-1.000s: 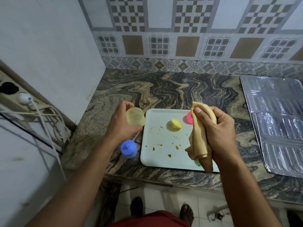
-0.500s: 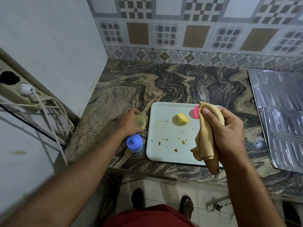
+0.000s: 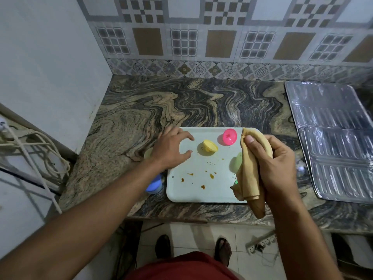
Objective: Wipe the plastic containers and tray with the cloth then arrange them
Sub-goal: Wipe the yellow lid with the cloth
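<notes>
Head view: my left hand hovers empty with fingers spread over the far-left corner of the white tray, nearest the yellow container. My right hand grips the bunched tan cloth above the tray's right side. A pink container sits at the far edge, a pale green one shows beside the cloth, and a blue one stands on the marble counter left of the tray. I judge the yellow one comes next: lift it, then wipe. Brown stains mark the tray.
</notes>
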{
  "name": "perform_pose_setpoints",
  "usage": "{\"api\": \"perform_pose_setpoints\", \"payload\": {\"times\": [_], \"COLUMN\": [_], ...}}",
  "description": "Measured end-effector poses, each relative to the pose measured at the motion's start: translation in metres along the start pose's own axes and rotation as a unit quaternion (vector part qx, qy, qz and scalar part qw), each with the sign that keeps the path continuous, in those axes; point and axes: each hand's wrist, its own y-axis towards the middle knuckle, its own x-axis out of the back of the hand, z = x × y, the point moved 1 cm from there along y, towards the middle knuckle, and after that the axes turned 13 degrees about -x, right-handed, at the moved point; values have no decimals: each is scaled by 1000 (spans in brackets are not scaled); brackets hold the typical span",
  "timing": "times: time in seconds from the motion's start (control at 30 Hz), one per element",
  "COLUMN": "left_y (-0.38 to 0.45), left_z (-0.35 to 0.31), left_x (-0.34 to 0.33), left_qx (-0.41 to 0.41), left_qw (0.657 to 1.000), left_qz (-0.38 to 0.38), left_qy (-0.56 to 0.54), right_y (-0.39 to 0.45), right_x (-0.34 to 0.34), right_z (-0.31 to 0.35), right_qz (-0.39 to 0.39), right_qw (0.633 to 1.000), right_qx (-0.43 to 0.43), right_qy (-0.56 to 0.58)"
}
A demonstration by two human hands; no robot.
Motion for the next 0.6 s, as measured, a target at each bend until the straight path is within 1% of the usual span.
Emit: {"api": "perform_pose_setpoints", "payload": {"times": [0.07, 0.13, 0.27, 0.37, 0.43, 0.5, 0.53, 0.6], "left_y": [17, 33, 60, 69, 73, 77, 78, 80], "left_z": [-18, -29, -44, -48, -50, -52, -53, -54], "left_x": [-16, -31, -55, -64, -67, -67, -66, -60], "left_qx": [-50, -72, -74, -67, -70, -52, -29, 41], "left_qw": [997, 994, 982, 975, 972, 980, 988, 999], "left_qz": [36, 57, 111, 139, 133, 103, 76, 12], "left_qy": [42, 63, 131, 162, 181, 165, 132, 12], "right_y": [-2, -4, -3, -2, -2, -2, -2, -1], "right_x": [6, 13, 32, 41, 48, 52, 54, 57], "right_z": [-2, -5, -12, -18, -21, -22, -23, -24], "right_qz": [-4, -9, -20, -32, -37, -40, -41, -45], "right_qw": [1000, 1000, 1000, 999, 999, 999, 999, 999], "right_qx": [4, 7, 13, 17, 9, 0, 0, 4], "right_qy": [4, 11, 17, 10, 16, 22, 22, 15]}}
